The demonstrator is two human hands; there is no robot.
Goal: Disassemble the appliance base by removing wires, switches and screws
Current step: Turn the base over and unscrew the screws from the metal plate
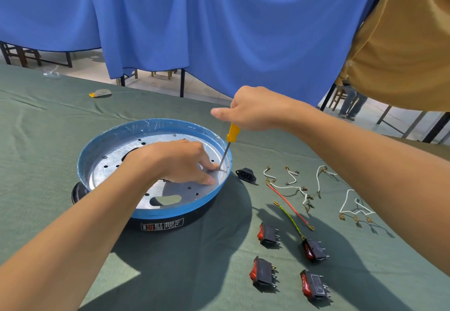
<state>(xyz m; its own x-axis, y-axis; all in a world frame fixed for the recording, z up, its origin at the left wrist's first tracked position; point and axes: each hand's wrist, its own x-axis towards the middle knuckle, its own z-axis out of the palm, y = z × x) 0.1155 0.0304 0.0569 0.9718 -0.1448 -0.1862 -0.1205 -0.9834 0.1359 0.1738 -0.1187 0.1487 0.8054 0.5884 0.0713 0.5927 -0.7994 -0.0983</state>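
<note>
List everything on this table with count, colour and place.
appliance base: one, blue rim, silver plate, centre-left
screwdriver: one, yellow handle, tip on plate near right rim
rocker switches: four, black and red, front right
power socket: one, black, right of base
wires: several white, one red, one yellow-green, right of socket
tablecloth: one, green, under everything
curtain: one, blue, behind
left hand: fingers on plate beside tip
right hand: grips screwdriver handle
</note>
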